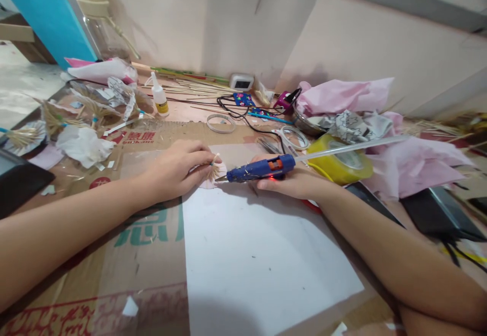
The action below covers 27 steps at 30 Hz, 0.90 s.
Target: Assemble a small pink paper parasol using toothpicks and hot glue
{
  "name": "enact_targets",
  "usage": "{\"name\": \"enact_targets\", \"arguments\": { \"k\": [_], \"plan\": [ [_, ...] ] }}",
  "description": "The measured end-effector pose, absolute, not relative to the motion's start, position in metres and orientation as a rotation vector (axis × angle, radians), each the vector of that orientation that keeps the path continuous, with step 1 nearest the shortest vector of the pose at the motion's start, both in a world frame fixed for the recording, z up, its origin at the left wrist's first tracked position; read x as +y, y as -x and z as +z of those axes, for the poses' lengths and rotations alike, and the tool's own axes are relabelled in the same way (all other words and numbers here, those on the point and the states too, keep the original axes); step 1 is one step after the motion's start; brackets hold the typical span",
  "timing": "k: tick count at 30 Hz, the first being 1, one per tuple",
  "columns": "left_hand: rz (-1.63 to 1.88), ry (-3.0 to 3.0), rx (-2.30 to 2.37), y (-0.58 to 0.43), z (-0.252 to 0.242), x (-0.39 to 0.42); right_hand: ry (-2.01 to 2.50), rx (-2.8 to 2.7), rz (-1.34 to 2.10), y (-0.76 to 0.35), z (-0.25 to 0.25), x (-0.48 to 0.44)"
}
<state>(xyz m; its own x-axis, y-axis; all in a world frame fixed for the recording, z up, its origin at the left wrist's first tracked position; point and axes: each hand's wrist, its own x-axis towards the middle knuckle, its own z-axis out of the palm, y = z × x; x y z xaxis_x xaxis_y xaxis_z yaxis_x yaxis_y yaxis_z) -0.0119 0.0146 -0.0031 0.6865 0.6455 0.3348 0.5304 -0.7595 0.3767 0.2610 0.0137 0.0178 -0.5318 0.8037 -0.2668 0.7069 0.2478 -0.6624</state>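
My right hand [291, 181] is wrapped round a blue hot glue gun [258, 168], whose long clear glue stick [352, 148] juts out of the back to the right. A red light glows on the gun's underside. The metal nozzle points left, close to a small bundle of thin pale sticks [212, 172] fanned over a round pale paper piece. Fingers and thumb of my left hand [186, 168] pinch this bundle at its tied end. Beneath both hands lies a white sheet [262, 255] on flattened cardboard [148, 275].
Several finished-looking stick fans [91, 110] and crumpled paper lie at left. A small glue bottle [159, 95] stands behind my left hand. Yellow tape [338, 158], pink tissue [346, 97] and a black device [441, 211] crowd the right. Thin sticks [198, 88] line the wall.
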Motion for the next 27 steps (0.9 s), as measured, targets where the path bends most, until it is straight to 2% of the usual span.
{"name": "enact_targets", "arguments": {
  "k": [4, 27],
  "plan": [
    [0.654, -2.664, 0.945, 0.0119, -0.0037, 0.0146, 1.569, -2.384, 1.054, -0.2594, 0.0183, 0.0123],
    [0.624, -2.683, 0.965, 0.0118, -0.0048, 0.0140, 1.542, -2.409, 0.945, -0.2590, 0.0129, 0.0120]
  ]
}}
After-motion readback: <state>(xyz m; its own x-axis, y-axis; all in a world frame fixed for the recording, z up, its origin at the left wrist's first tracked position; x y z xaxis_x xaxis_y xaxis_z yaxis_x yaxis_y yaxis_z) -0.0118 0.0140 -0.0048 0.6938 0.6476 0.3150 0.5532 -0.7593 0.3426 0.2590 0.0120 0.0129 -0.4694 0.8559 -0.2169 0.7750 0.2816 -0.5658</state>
